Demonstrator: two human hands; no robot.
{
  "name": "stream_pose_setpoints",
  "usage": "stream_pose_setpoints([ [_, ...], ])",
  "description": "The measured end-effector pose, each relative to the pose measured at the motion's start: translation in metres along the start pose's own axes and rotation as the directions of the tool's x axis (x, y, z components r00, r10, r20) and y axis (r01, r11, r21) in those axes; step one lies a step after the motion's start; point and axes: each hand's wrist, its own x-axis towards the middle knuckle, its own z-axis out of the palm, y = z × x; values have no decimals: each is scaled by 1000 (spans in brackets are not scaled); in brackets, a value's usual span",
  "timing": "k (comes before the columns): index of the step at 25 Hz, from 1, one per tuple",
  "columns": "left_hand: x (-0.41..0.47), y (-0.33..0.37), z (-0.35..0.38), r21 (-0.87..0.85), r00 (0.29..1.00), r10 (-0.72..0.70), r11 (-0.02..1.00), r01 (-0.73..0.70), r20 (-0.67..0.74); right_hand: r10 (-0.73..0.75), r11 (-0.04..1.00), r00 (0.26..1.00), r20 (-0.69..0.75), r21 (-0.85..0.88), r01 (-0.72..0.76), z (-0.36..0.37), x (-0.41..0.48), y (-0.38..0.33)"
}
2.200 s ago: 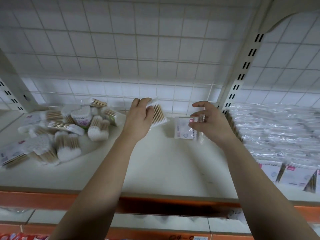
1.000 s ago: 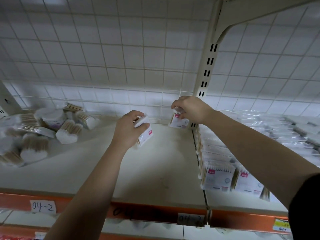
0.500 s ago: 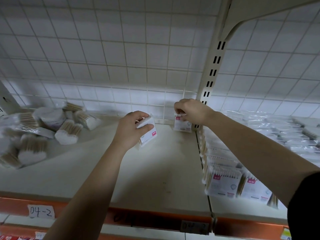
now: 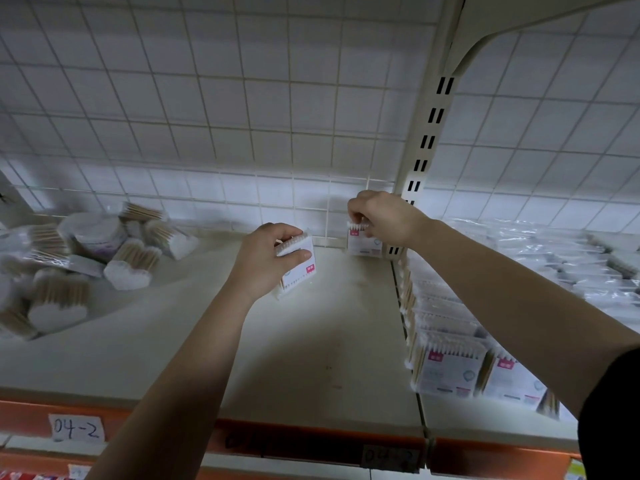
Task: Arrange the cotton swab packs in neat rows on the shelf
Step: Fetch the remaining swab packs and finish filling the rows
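Observation:
My left hand (image 4: 266, 259) grips a flat pack of cotton swabs (image 4: 300, 268) with a red label, held just above the middle of the cream shelf (image 4: 311, 341). At the shelf's back right corner a second swab pack (image 4: 362, 241) stands upright against the wire grid, and my right hand (image 4: 379, 216) pinches its top edge. A loose heap of swab packs (image 4: 79, 261) lies at the left of the shelf.
A slotted upright post (image 4: 427, 140) rises just behind my right hand. Right of it, neat rows of swab packs (image 4: 450, 362) fill the neighbouring shelf. A white wire grid (image 4: 225, 98) backs both shelves. An orange front rail (image 4: 31, 419) carries a label reading 04-2.
My right hand carried its pack to the back right corner and set it upright against the grid. My left hand turned its pack and shifted slightly right.

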Motion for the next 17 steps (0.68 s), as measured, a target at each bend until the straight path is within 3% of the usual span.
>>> stream_pose_setpoints([
  [2,0,-1,1,3,1000,6,1000,-6,13,-9,999,1000,6,-35,10,3,0,-1],
  [6,-2,-2,2,-28,999,5,1000,-4,35,35,996,999,-18,79,-33,-3,-2,-1],
  [13,-3,1,-1,-64,998,-6,998,9,61,8,994,998,-67,-105,-15,12,-6,-3],
  [17,-3,9,0,-111,999,-22,993,26,41,10,1000,994,-107,10,-9,-11,-17,-6],
])
